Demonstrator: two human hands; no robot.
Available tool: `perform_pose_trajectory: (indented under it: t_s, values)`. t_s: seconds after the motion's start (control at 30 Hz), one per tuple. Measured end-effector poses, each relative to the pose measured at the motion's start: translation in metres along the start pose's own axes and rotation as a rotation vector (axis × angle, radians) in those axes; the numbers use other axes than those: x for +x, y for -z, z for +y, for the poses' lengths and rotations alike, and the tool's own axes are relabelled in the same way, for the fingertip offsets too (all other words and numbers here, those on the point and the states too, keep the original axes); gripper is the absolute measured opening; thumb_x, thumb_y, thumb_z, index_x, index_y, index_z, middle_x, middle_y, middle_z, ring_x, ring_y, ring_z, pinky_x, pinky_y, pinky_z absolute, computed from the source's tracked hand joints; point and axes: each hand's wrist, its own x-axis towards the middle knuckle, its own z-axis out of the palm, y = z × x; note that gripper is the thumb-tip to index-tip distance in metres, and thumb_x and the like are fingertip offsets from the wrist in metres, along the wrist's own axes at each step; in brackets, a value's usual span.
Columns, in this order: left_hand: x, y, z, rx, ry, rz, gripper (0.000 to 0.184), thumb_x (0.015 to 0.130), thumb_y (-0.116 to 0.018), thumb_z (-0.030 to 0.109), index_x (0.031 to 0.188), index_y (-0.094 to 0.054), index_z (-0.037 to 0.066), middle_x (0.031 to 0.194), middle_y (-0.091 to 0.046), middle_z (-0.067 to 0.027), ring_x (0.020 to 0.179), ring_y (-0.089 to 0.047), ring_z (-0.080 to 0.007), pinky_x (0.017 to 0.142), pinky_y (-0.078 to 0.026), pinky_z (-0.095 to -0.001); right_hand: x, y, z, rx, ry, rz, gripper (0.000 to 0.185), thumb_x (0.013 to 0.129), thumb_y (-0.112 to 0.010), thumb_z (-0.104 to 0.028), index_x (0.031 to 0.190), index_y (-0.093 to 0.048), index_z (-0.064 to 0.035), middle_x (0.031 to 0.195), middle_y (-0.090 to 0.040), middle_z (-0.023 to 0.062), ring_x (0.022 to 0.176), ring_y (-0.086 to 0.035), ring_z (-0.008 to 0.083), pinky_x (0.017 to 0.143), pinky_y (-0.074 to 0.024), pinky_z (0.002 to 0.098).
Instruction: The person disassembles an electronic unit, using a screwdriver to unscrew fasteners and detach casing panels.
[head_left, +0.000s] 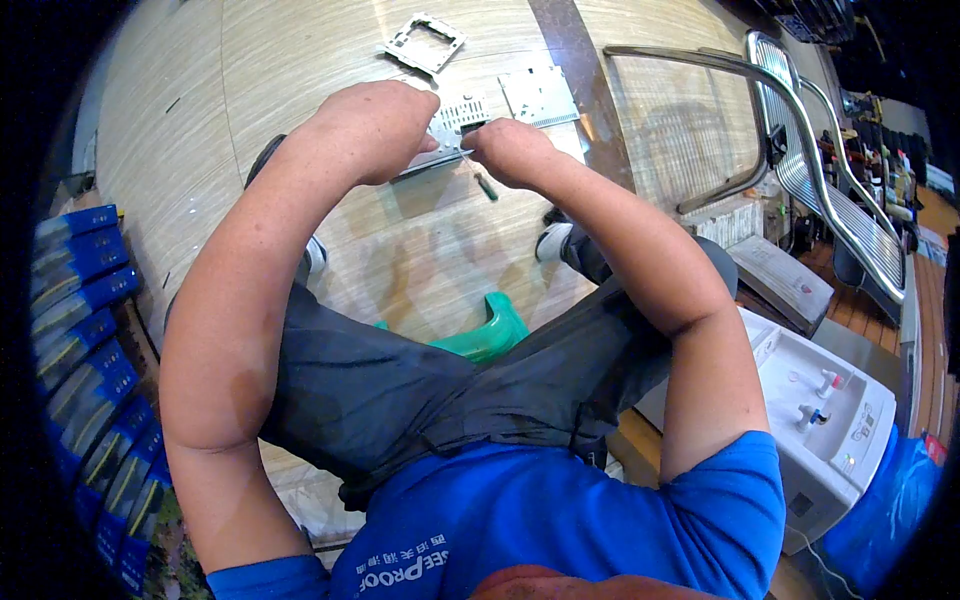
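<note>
left hand point(388, 130) and right hand point(512, 152) curled at a slotted metal case point(453, 124), whether either grasps it i cannot tell, square frame point(400, 51) and flat plate point(540, 95) beyond

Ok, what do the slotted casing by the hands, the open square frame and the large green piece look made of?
Slotted casing: probably bare sheet metal, satin grey; punched slots and its sheen suggest so.
Open square frame: pale, matte, little sheen; plastic or coated metal, unclear which.
Large green piece: likely moulded plastic, glossy, with highlights on its rounded form.
</note>
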Motion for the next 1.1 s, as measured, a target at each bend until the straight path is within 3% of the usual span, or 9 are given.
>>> perform_pose_trajectory:
  t_s: [0.33,0.57,0.63,0.8,0.97,1.03,1.1]
  values:
    - [0.0,0.0,0.0,-0.002,-0.011,0.016,0.033,0.093,-0.068,0.03,0.115,-0.063,0.005,0.104,-0.069,-0.0205,0.103,-0.066,-0.0384,0.088,-0.052,-0.0496,0.0,0.001,-0.002,0.003,-0.073,-0.024,0.021,0.094,-0.062,-0.027,0.103,-0.07,-0.01,0.098,-0.072,0.0172,0.095,-0.069,0.0362,0.084,-0.055,0.0476]
    - [0.003,-0.01,-0.006,-0.01,-0.046,0.009,0.033,0.092,-0.068,0.029,0.114,-0.063,0.005,0.105,-0.069,-0.0205,0.103,-0.065,-0.0393,0.088,-0.051,-0.0503,-0.003,-0.008,0.015,0.011,-0.035,-0.069,0.027,0.092,-0.062,-0.029,0.096,-0.073,-0.0039,0.096,-0.071,0.0206,0.095,-0.068,0.0394,0.085,-0.0537,0.048]
    - [0.001,-0.008,-0.006,0.0,-0.039,0.092,0.036,0.092,-0.068,0.028,0.118,-0.062,0.005,0.107,-0.068,-0.0203,0.105,-0.064,-0.0396,0.089,-0.051,-0.0501,-0.003,-0.019,0.029,0.022,-0.044,-0.134,0.027,0.091,-0.063,-0.028,0.095,-0.073,-0.0035,0.096,-0.071,0.0214,0.094,-0.068,0.0405,0.085,-0.0535,0.0482]
    - [-0.001,-0.011,-0.005,0.031,-0.05,0.093,0.039,0.093,-0.066,0.028,0.123,-0.06,0.004,0.11,-0.068,-0.0214,0.106,-0.063,-0.0409,0.091,-0.05,-0.0498,-0.024,-0.08,0.087,-0.008,-0.089,-0.209,0.028,0.089,-0.064,-0.028,0.094,-0.074,-0.0026,0.094,-0.071,0.0223,0.092,-0.068,0.0418,0.084,-0.0537,0.0484]
    - [-0.003,-0.01,-0.007,0.034,-0.063,0.093,0.039,0.093,-0.066,0.028,0.123,-0.06,0.004,0.109,-0.068,-0.0215,0.106,-0.064,-0.0406,0.09,-0.051,-0.0498,-0.059,-0.157,0.124,-0.035,-0.22,-0.455,0.026,0.084,-0.066,-0.024,0.094,-0.075,-0.0025,0.095,-0.072,0.0231,0.093,-0.069,0.0413,0.085,-0.0542,0.0476]
    - [-0.003,-0.012,-0.007,0.044,-0.079,0.106,0.04,0.093,-0.066,0.028,0.123,-0.06,0.004,0.109,-0.068,-0.0217,0.106,-0.064,-0.0404,0.09,-0.051,-0.0498,-0.069,-0.201,0.137,-0.105,-0.092,-0.535,0.025,0.082,-0.065,-0.021,0.094,-0.075,-0.0011,0.099,-0.072,0.0237,0.095,-0.069,0.0412,0.086,-0.0544,0.0471]
    - [-0.004,-0.014,-0.006,0.043,-0.082,0.153,0.039,0.093,-0.067,0.028,0.123,-0.06,0.003,0.109,-0.069,-0.0218,0.106,-0.064,-0.0404,0.089,-0.051,-0.0499,-0.071,-0.207,0.115,-0.145,-0.103,-0.664,0.022,0.08,-0.066,-0.016,0.093,-0.075,-0.0009,0.103,-0.072,0.0234,0.098,-0.069,0.0398,0.086,-0.0552,0.0471]
